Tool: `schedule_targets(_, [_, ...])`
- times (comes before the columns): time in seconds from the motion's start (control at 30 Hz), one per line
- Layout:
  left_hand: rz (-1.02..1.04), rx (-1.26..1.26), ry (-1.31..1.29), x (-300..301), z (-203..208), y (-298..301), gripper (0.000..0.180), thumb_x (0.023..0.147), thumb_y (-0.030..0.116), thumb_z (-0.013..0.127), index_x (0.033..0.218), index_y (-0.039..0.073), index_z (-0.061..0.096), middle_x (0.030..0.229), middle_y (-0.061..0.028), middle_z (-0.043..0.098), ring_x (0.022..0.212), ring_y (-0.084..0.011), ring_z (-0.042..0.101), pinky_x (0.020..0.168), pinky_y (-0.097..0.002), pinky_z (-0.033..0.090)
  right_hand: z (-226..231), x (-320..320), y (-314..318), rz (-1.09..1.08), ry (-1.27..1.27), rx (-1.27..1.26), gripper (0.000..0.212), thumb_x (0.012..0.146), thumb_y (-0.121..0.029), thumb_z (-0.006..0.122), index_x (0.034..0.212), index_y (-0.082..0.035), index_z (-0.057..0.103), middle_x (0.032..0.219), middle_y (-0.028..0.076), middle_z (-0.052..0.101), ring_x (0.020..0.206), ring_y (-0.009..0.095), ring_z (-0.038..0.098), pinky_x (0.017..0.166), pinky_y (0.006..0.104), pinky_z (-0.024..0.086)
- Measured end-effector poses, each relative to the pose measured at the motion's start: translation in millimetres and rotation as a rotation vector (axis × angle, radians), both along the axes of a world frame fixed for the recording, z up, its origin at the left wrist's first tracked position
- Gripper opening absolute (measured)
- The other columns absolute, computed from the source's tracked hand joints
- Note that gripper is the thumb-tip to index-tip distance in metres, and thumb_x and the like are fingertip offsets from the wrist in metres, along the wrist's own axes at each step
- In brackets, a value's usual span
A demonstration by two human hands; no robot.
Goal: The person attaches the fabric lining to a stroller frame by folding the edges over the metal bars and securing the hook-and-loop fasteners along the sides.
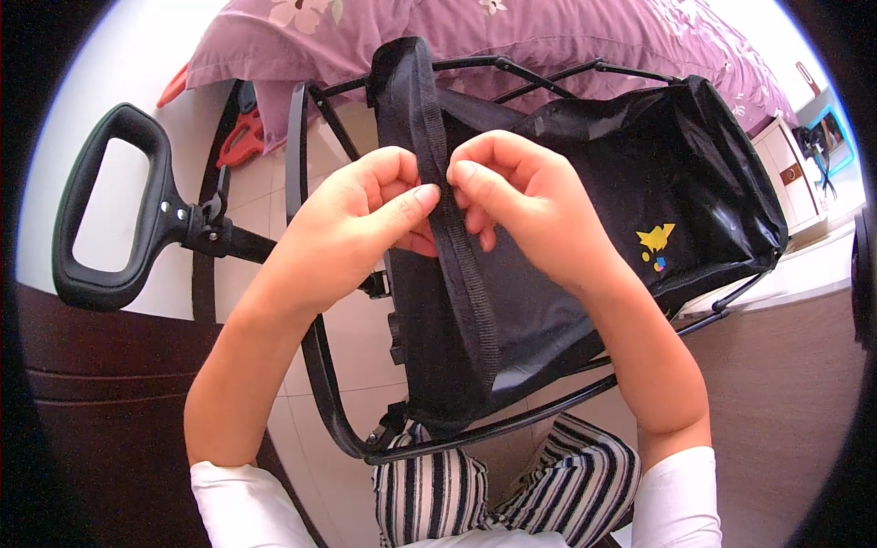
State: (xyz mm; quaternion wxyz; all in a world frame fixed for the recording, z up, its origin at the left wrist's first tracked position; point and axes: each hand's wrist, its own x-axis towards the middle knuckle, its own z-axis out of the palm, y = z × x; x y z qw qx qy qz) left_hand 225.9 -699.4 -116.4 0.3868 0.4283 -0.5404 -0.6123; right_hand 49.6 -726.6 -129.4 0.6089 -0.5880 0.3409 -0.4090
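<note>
A black folding wagon (315,365) stands in front of me, with a black fabric liner (557,183) hung in its metal frame. The liner's near-left end wall rises to a webbing-trimmed edge (475,320). My left hand (365,201) is closed on this edge, thumb on top and fingers behind it. Just right of it, my right hand (512,192) pinches at the same edge with thumb and forefinger, its other fingers curled inside. The wagon's looped pull handle (114,283) sticks out to the left. A yellow printed figure (656,237) marks the liner's inner side.
Beyond the wagon is a bed with a purple floral cover (539,27). Red scissors-like handles (242,137) show beside it. A dark wooden panel (119,384) stands at left, a wood-grain surface (776,384) at right, and a white cabinet (787,173) at far right.
</note>
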Motion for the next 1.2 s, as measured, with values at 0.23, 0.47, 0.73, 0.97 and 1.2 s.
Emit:
schedule_targets(0.23, [0.016,-0.013,-0.006,1.8,-4.4,-2.0,0.014,0.09,0.013,0.053,0.095,0.0,0.049,0.087,-0.0032,0.056,0.077,-0.0088,0.058,0.071,-0.0241,0.051,3.7,-2.1,19.7,-0.186,0.477,-0.492,0.023,0.079,-0.019,0.064,0.079,0.0,0.049,0.058,0.009,0.051,0.051,0.019,0.055,0.048,0.0316,0.044])
schedule_targets(0.47, [0.005,0.005,-0.057,0.7,-4.8,-3.7,0.016,0.089,0.014,0.056,0.09,-0.001,0.049,0.081,-0.0043,0.057,0.074,-0.0091,0.058,0.068,-0.023,0.051,4.4,0.7,24.2,-0.194,0.651,-0.616,0.021,0.076,-0.018,0.064,0.075,-0.001,0.052,0.064,0.014,0.057,0.058,0.028,0.059,0.052,0.0367,0.045])
schedule_targets(0.73, [-0.029,0.004,-0.106,1.2,-2.1,-2.6,0.016,0.085,0.01,0.061,0.091,0.001,0.048,0.082,-0.0016,0.055,0.075,-0.0085,0.058,0.069,-0.0224,0.049,0.3,-9.6,15.8,0.009,0.445,-0.299,0.01,0.081,-0.009,0.059,0.083,0.001,0.057,0.065,-0.001,0.054,0.061,0.002,0.048,0.056,0.0195,0.042])
schedule_targets(0.97, [0.012,-0.026,-0.102,2.2,-0.6,-0.6,0.017,0.085,0.01,0.062,0.092,0.002,0.049,0.081,-0.0014,0.055,0.073,-0.0083,0.058,0.068,-0.0221,0.049,7.3,-2.6,18.7,-0.028,0.464,-0.319,0.016,0.077,-0.011,0.06,0.077,0.004,0.057,0.068,0.016,0.062,0.061,0.023,0.063,0.057,0.0306,0.048])
schedule_targets(1.2, [0.015,-0.054,-0.013,3.6,-2.7,-2.0,0.017,0.085,0.011,0.062,0.091,0.001,0.049,0.081,-0.0032,0.056,0.072,-0.0096,0.058,0.066,-0.0223,0.05,-1.6,-4.7,13.2,-0.023,0.317,-0.188,0.013,0.077,-0.01,0.06,0.074,0.002,0.056,0.059,0.006,0.057,0.052,0.012,0.056,0.049,0.0255,0.044])
